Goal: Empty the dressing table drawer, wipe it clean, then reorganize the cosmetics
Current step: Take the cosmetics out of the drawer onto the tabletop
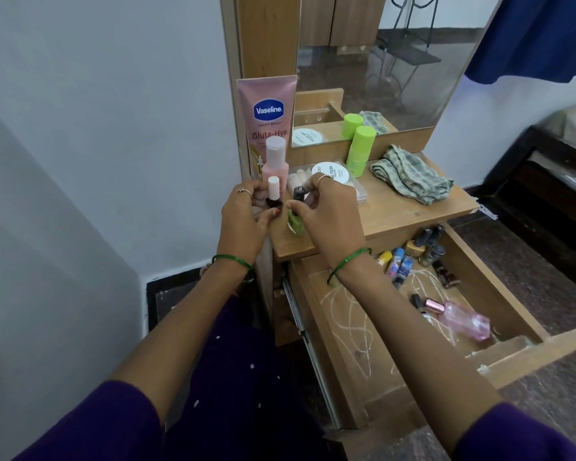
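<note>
My left hand (243, 224) grips a dark red nail polish bottle (274, 194) with a pale pink cap, standing on the dressing table top (409, 207). My right hand (330, 214) holds a green nail polish bottle (296, 221) with a black cap, its base on the tabletop beside the red one. Below, the wooden drawer (499, 277) is pulled out. In it lie several nail polish bottles (426, 247), small tubes (396, 264) and a pink glass bottle (466, 319) on its side. White streaks mark the drawer bottom.
On the tabletop stand a pink Vaseline tube (268, 121), a pink bottle (275, 164), a white round jar (331, 173) on a clear box, a lime green bottle (359, 149) and a crumpled patterned cloth (409, 176). A mirror (379, 61) rises behind. A bed (552, 168) is at right.
</note>
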